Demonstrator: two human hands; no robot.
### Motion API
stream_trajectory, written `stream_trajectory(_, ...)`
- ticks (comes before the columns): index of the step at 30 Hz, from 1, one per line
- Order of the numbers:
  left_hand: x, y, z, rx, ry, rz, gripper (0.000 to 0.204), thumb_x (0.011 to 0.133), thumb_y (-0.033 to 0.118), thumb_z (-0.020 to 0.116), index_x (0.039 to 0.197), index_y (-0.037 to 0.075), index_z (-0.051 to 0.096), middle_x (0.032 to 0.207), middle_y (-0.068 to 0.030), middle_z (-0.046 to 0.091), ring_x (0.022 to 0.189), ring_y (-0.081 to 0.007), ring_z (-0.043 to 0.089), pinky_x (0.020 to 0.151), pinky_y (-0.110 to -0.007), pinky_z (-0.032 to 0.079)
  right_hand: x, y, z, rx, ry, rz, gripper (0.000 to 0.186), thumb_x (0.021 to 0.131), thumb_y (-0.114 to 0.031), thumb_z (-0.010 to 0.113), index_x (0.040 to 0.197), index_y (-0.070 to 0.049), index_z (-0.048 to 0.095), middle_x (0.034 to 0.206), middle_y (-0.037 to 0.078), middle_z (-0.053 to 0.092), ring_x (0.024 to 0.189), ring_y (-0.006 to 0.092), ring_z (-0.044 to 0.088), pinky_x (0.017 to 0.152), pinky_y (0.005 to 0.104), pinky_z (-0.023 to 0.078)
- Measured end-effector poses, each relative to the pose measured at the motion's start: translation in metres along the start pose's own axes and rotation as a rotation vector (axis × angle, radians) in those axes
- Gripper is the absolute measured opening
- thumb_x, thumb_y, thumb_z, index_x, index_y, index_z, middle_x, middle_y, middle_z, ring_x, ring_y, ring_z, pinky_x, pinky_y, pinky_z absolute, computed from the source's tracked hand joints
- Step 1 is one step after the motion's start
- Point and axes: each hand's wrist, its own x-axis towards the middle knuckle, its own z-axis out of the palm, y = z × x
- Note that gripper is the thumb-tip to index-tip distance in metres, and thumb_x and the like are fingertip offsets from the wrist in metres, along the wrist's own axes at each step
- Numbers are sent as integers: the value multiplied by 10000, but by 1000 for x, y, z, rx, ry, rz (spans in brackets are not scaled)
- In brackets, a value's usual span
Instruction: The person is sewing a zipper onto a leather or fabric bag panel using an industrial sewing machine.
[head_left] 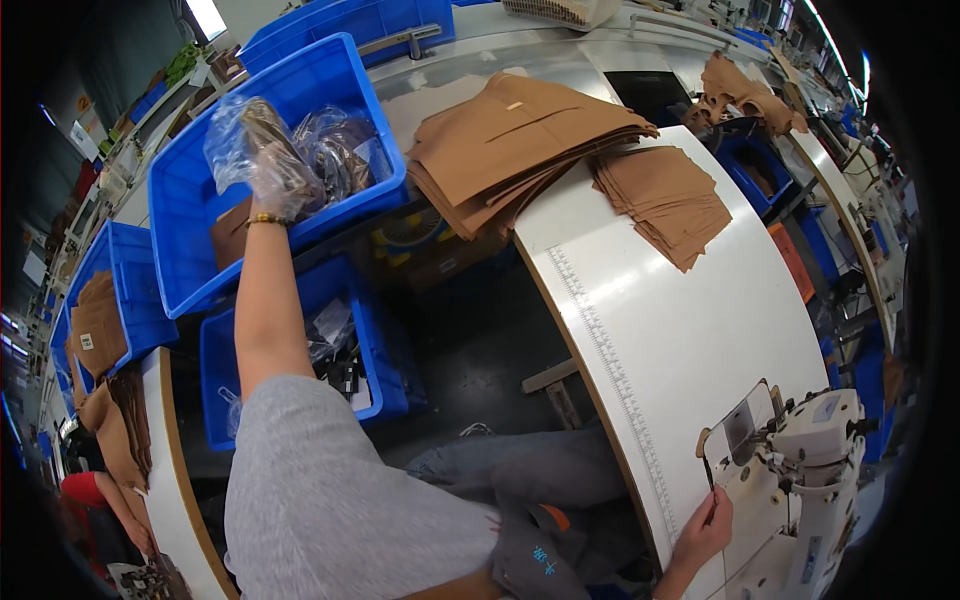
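Note:
My left hand (272,180) reaches into a blue bin (165,235) at the upper left, its fingers closed on a clear plastic bag (228,140) with brownish contents. Plastic partly covers the fingers. Beside it in the bin lies another clear bag (345,150) with dark contents. At the lower right my right hand (703,535) rests by the sewing machine (815,440), thumb and finger pinching the end of a thin dark strip (709,474). How far the strip runs under the machine's plate I cannot make out.
Stacked brown cut pieces (520,130) overhang the white table's (640,300) edge, with a smaller stack (670,200) beside them. A lower blue bin (395,350) stands beneath my left arm. Further left are a blue bin of brown pieces (97,320) and a person in a red sleeve (82,490).

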Motion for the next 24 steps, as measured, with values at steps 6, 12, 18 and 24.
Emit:
stream_trajectory(6, 3, 68, -49, -1237, 26, -77, 322, 952, 317, 684, 973, -2, 716, 918, -202, 731, 885, -349, 722, 763, -437, 598, 1, 7, 5, 4, 52, -52, 169, 1026, -43, 608, 1128, 58, 698, 984, 183, 728, 809, 275, 715, 701, 341, 562)
stream_trajectory(12, -61, 177, -56, -1675, -402, -93, 341, 995, 349, 677, 1028, 10, 680, 902, -157, 715, 840, -296, 717, 732, -417, 603, 2, -4, 4, 2, 100, -96, 143, 997, -14, 614, 1104, 32, 696, 862, 150, 662, 694, 287, 640, 614, 350, 501)
stream_trajectory(18, -166, 296, -6, -1797, -953, -399, 313, 988, 254, 705, 1191, 47, 586, 897, -76, 637, 835, -210, 683, 748, -381, 610, 10, -37, -8, 89, 41, -1, 103, 942, 6, 664, 1032, 3, 714, 795, 126, 622, 635, 252, 596, 600, 345, 471)
stream_trajectory(24, -322, 385, 22, -1747, -1716, -631, 420, 953, 263, 716, 1291, 51, 585, 939, -58, 632, 848, -210, 664, 831, -395, 597, 32, -113, -15, 637, 18, 70, 195, 927, -71, 740, 1115, -17, 738, 900, 53, 707, 572, 79, 514, 539, 226, 409)
